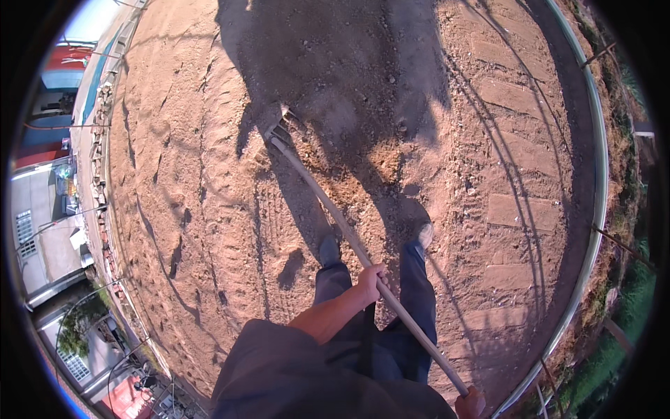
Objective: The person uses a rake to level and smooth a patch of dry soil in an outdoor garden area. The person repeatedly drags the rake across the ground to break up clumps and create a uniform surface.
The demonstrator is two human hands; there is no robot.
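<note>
A rake with a long wooden handle (328, 199) slants from the lower right up to the upper left across my legs. Its toothed metal head (278, 130) rests on the loose brown soil, in the edge of my shadow. My left hand (372, 281) is wrapped round the middle of the handle, in front of my body. Low at the right, my right hand (470, 403) closes round the handle's rear end. The fingers of that hand are only partly visible.
I stand on rough, loose soil (293, 230) with ridges and tyre-like tracks. A pale curb or rail (599, 174) runs along the right side, with green plants (607, 370) beyond. At the far left are a row of bricks (102, 167) and buildings (52, 251). Thin wires cross there.
</note>
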